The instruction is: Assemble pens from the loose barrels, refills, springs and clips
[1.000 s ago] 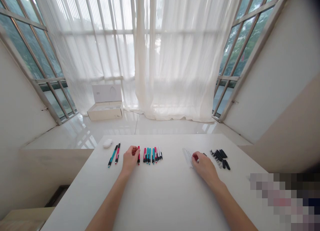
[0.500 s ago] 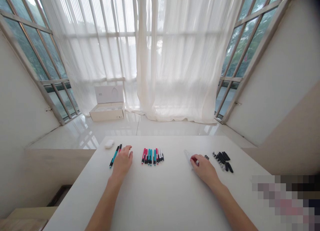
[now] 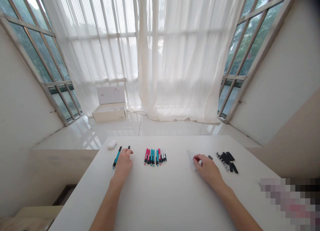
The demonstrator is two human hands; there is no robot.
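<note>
Head view: a row of slim pink, teal and white barrels with black ends (image 3: 153, 156) lies on the white worktop (image 3: 160, 197). Left of the row, the left hand (image 3: 124, 162) curls its fingers on a dark-tipped pen (image 3: 129, 146), mostly hidden; farther left lie a teal-and-black pen (image 3: 117, 157) and a rounded white case (image 3: 112, 144). Right of the row, the right hand (image 3: 206, 166) brings thumb and forefinger together beside thin white rods (image 3: 191, 160); whether it pinches one cannot be told. Farther right lie black tubular grips (image 3: 228, 156). Behind the row, leftward, an open cream box (image 3: 109, 116) bears dark print too small to read.
</note>
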